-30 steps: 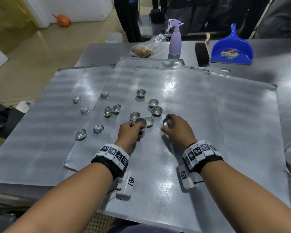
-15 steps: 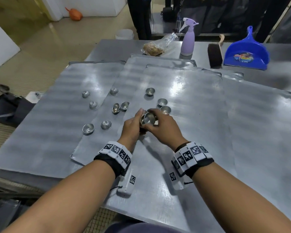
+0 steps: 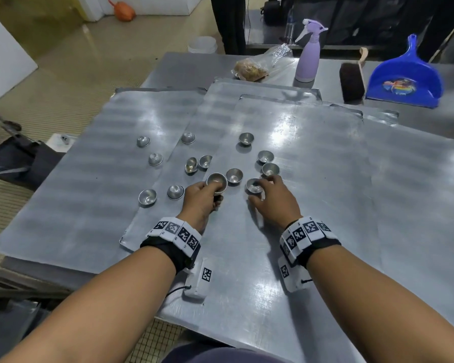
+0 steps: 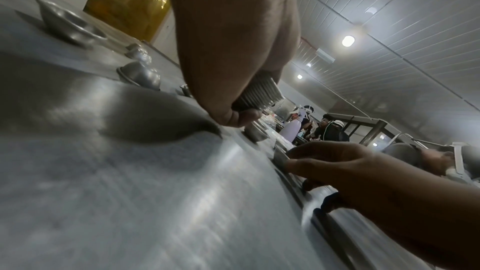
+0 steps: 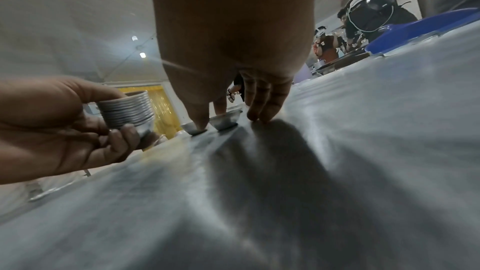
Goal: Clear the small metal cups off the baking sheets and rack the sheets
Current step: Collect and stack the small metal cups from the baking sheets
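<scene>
L grip (image 3: 199, 200) holds cup stack (image 3: 216, 182); R grip (image 3: 275, 203) round cup (image 3: 254, 186).

Brushed, dull-sheened metal baking sheets (image 3: 312, 158) — shiny metal cups (image 3: 265, 156), glossy plastic dustpan (image 3: 404, 82)

Bare forearms (image 3: 110, 305), black wrist straps (image 3: 168, 251), white black-patterned marker blocks (image 3: 177, 231)
</scene>
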A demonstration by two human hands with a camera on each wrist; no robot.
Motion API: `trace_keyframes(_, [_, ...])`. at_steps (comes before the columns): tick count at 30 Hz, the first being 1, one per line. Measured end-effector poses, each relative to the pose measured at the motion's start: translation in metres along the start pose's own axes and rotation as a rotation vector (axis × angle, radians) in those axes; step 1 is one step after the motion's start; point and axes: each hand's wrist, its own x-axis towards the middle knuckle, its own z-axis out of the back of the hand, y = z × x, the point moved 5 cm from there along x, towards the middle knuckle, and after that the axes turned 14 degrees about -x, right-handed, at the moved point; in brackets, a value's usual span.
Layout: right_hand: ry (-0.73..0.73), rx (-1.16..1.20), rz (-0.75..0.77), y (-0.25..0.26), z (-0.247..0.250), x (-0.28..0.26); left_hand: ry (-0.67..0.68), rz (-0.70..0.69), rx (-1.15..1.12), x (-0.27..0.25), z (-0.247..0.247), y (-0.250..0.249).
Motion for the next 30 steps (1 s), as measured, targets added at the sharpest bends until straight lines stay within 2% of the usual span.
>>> trace_keyframes(3, [0.037,-0.066,0.014,-0.001,-0.004,0.006,0.039,0.001,0.024,0.0,0.002,0.002])
trace_keyframes(10, [0.023,-0.114,0.016,-0.006,-0.004,0.005,0.075,0.006,0.028,-0.004,-0.002,0.004])
trace_keyframes(16, [-0.009,0.006,-0.059,-0.019,0.005,-0.008,0.104,0.031,0.069,-0.01,-0.014,0.008])
trace_keyframes(20, [0.025,-0.046,-0.119,-0.039,0.005,-0.018,0.141,0.067,0.112,-0.016,-0.031,0.015])
trace_keyframes(30, [-0.043,0.0,-0.293,-0.108,0.023,-0.062,0.302,0.132,0.238,-0.039,-0.102,0.045])
